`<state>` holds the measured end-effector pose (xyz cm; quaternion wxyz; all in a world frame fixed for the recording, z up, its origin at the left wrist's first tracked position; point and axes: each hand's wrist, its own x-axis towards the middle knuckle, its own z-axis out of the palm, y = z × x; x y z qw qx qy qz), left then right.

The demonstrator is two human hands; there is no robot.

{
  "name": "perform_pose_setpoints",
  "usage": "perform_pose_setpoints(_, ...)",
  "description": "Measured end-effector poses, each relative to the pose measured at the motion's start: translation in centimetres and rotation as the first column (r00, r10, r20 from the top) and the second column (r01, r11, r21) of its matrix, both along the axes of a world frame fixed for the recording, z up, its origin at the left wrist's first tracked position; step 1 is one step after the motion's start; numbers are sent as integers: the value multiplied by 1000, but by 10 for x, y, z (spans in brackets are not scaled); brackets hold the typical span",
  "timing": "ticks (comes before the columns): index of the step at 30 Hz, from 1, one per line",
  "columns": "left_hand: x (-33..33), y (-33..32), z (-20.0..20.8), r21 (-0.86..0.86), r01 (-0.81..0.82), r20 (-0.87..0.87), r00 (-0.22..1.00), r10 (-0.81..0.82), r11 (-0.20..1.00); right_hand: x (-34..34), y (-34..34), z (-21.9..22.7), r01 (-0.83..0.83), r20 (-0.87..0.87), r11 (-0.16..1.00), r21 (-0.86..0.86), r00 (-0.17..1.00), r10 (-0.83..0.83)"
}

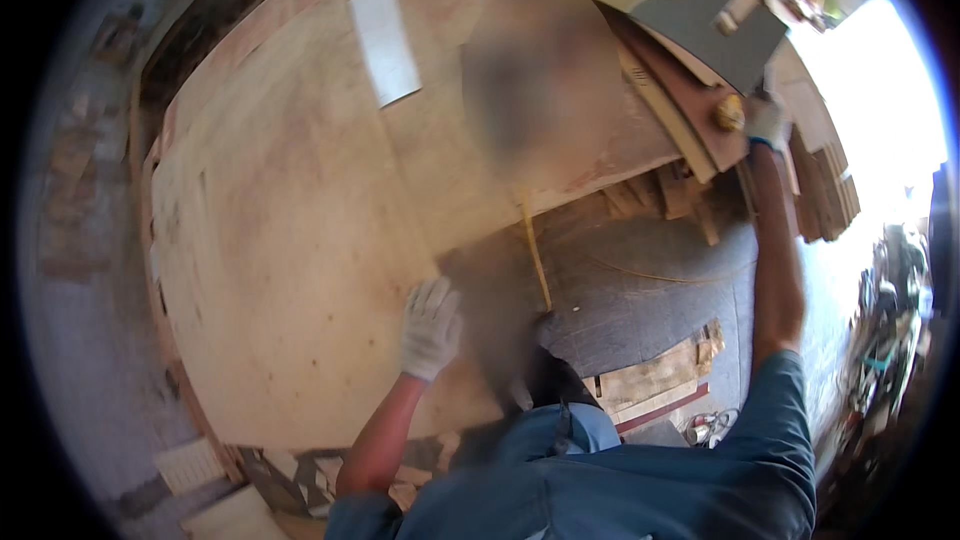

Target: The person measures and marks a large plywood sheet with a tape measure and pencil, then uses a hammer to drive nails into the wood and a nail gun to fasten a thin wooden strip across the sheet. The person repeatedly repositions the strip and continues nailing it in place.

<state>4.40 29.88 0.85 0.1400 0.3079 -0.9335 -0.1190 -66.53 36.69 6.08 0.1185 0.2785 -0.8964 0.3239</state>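
My left hand (pixel 430 328), in a pale work glove, lies on the large plywood sheet (pixel 270 240) near its front edge. Its fingers are stretched out and hold nothing. Far to the right, my gloved right hand (pixel 768 120) reaches to the corner of a dark grey board (pixel 715 35). Its fingers are too small and blurred to show whether they grip the board or something dark beside it. Just left of that hand sits a round yellow object (pixel 729 112). A white rectangular piece (pixel 386 45) rests on the plywood, further away.
Curved wooden templates (pixel 665 115) lie at the sheet's right side. A thin yellow strip (pixel 537 255) hangs below the sheet's edge. Wood offcuts (pixel 655 380) lie lower right, with stacked boards (pixel 822 185) beyond my right arm. A blurred patch hides part of the plywood.
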Motion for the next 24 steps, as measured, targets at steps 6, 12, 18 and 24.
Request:
perform_pose_setpoints(6, 13, 0, -6, 54, -37, 54, 998, 34, 998, -52, 40, 84, 231, -90, 918, 324, 973, -213)
perform_pose_setpoints(12, -6, -8, 7, 71, 16, 125, 992, -25, 997, -1, 150, 111, 131, -290, 983, 128, 953, -90)
perform_pose_setpoints(18, 24, 1, -36, -1, 55, -3, 998, -55, 998, 283, 170, 38, -17, 642, 990, -141, 760, 105)
perform_pose_setpoints(24, 19, -27, -13, -48, 442, 84, 895, -438, 896, 494, 246, -28, -223, 797, 958, 179, 603, -8)
